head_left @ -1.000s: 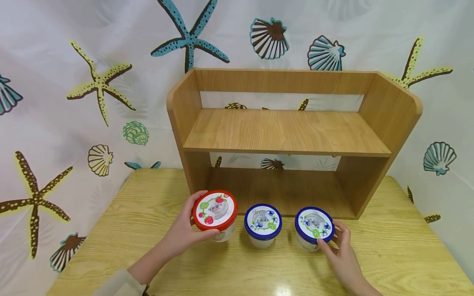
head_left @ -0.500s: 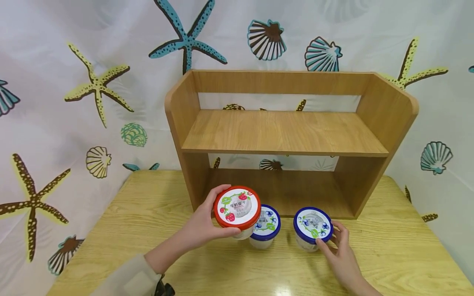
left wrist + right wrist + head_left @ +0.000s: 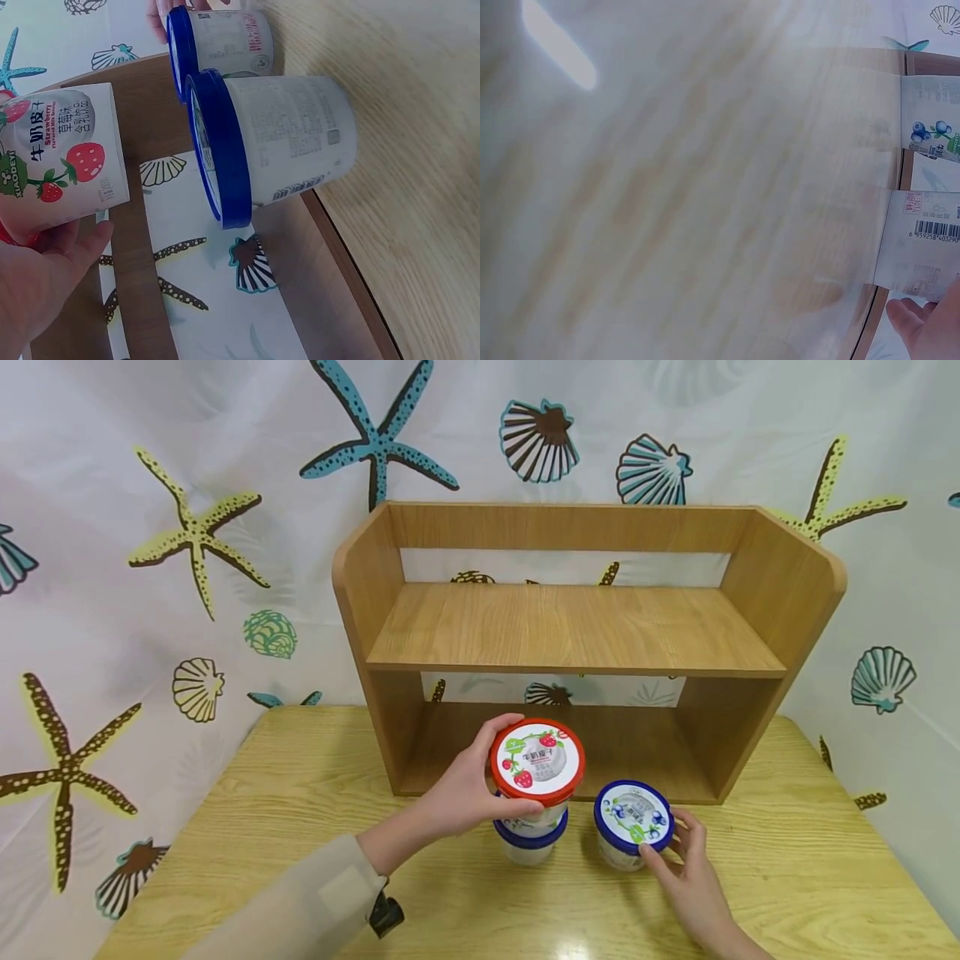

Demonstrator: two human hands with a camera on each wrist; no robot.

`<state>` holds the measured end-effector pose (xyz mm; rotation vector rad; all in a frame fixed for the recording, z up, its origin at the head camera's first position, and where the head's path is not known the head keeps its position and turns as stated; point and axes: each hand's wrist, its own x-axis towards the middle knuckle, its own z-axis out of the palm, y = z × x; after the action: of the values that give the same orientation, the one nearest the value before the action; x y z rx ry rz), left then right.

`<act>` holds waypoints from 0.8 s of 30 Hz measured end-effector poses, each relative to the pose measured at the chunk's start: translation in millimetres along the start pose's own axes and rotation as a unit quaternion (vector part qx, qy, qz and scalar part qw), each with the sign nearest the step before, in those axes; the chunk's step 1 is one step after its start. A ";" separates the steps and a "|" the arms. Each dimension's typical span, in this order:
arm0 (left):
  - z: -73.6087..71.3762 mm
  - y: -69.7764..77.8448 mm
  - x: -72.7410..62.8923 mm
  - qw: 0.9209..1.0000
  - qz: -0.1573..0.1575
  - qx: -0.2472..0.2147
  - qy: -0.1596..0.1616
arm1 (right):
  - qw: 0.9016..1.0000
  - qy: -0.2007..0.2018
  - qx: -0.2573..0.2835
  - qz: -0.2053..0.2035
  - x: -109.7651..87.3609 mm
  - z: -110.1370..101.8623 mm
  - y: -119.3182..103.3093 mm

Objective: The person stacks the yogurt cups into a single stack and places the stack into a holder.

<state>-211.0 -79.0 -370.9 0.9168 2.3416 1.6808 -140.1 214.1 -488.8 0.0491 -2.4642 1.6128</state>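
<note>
1. While a red-lidded cup (image 3: 537, 762) is being gripped between the thumb and fingers of the left hand (image 3: 472, 789), it is being held above the middle blue-lidded cup (image 3: 528, 853), whose lid is being largely blocked from the head camera.
2. On the wooden table (image 3: 465, 910), the right blue-lidded cup (image 3: 630, 814) is being gripped by the right hand (image 3: 693, 877), the thumb being set at the lid's near edge and the fingers along its right side.
3. Behind the cups, the background is being filled by a two-tier wooden shelf (image 3: 577, 627) and a white cloth (image 3: 247, 410) printed with starfish and shells. A pale sleeve (image 3: 315, 893) is being worn on the left arm.
4. From the left wrist, a gap is being revealed between the raised cup and the lid beneath, which is being masked in the head view. From the right wrist, a barcode (image 3: 936, 229) is being shown, its digits beginning "6 959258"; much of that view is being taken up by blurred tabletop.
5. "Strawberry" is being displayed on the raised cup's side among Chinese characters, with strawberries being pictured there and on its lid. Blueberries are being pictured on the blue lids, their upside-down lettering being too small to be read.
</note>
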 end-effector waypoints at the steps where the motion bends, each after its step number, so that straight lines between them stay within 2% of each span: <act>1: 1.7 0.6 3.9 1.000 0.000 0.003 0.000 | 1.000 0.000 0.000 -0.001 0.1 -0.1 0.1; 11: 18.7 6.4 36.8 0.999 0.002 0.034 0.004 | 1.000 -0.007 -0.009 0.005 -1.1 -1.6 -0.8; 24: 40.3 3.8 62.6 0.999 0.022 0.024 -0.002 | 1.000 -0.009 -0.007 0.012 -0.5 -0.9 0.7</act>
<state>-243.0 -11.8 -367.3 0.9854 2.3858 1.6427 -139.6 215.1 -489.3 0.0328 -2.4981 1.6124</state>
